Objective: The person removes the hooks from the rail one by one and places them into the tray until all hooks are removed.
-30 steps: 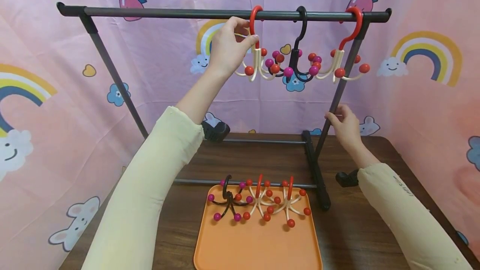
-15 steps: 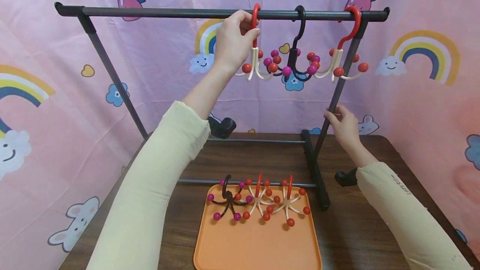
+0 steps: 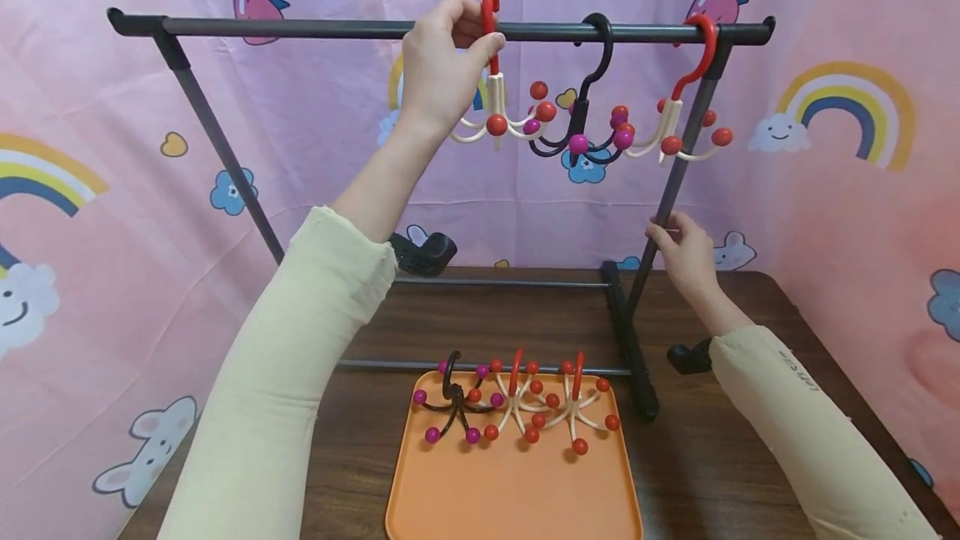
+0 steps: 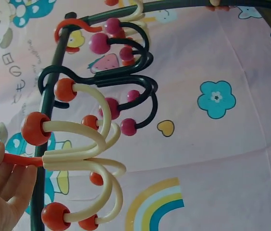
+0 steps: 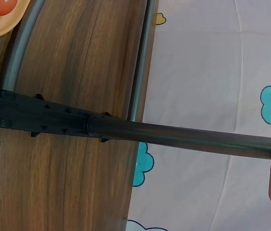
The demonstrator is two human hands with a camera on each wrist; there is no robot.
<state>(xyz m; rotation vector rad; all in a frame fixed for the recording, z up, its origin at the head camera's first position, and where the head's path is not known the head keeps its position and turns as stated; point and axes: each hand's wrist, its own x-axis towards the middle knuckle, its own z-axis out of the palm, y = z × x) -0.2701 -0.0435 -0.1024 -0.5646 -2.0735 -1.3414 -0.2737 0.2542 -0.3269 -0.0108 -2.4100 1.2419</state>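
Observation:
My left hand (image 3: 442,65) pinches the red hook of a cream multi-arm hook hanger with red ball tips (image 3: 496,98), its top standing above the rack's bar (image 3: 300,28). In the left wrist view this hanger (image 4: 73,159) lies across the bar; whether its hook still touches the bar is hidden by my fingers. To its right hang a black hanger with magenta tips (image 3: 579,119) and another cream hanger with a red hook (image 3: 670,123). My right hand (image 3: 688,257) holds the rack's right post (image 3: 675,182) between thumb and fingers.
An orange tray (image 3: 517,490) lies on the brown wooden table (image 3: 712,457). Along its back part are a black hanger (image 3: 455,398) and two cream ones with red hooks, close together. The rack's dark foot (image 3: 637,365) stands just right of the tray. A patterned pink cloth hangs behind.
My left hand has raised the cream hanger and shifted it left, so its hook top is now well above the bar. The black hanger beside it has tilted slightly. My right hand stays on the post.

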